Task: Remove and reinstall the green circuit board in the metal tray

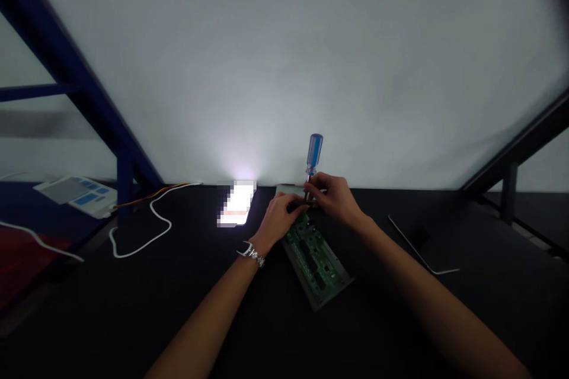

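A green circuit board (317,260) in a grey metal frame lies slanted on the black table. Above its far end stands a screwdriver (314,151) with a clear blue handle, its shaft nearly upright. My right hand (331,194) pinches the shaft just below the handle. Beside it, my left hand (280,216) rests at the board's far end, fingers pressed together near the screwdriver's tip. What those fingers hold, if anything, is too small and dark to tell.
Left of my hands lies a brightly lit, pixelated phone-like object (237,204). A white cable (166,225) curls farther left, near a white and blue sheet (77,194). A bent metal rod (413,249) lies at the right. Dark blue frame posts (84,89) flank the pale wall.
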{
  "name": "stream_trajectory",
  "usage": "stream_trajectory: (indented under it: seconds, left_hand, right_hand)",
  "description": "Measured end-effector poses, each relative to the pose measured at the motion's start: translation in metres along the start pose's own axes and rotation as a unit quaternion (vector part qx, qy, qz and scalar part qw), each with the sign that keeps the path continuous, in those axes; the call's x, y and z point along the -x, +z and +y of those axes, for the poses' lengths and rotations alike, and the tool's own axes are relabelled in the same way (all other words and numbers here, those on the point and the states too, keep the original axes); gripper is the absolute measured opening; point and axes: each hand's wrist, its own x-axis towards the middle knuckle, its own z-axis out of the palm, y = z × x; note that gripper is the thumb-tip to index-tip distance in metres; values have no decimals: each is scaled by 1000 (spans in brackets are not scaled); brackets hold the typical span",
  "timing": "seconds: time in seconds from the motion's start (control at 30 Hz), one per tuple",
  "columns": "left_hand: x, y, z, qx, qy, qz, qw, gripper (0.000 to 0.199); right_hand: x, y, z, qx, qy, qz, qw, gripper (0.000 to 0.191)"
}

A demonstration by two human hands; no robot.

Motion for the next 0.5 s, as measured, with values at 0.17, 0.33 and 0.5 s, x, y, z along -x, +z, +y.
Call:
stream_trajectory:
  seconds: [0.17,0.33,0.5]
  left_hand:
    - [0,-2,-1,21,19,-33,999,17]
    - [-1,3,0,3,-9,16,1000,11]
    - [-1,4,1,-16,-22,38,999,10]
  right_hand:
    - [1,-6,-9,-29,-2,-85,996,21]
    - [1,1,0,-1,-4,9,1000,26]
    - [0,6,5,13,2,33,999,24]
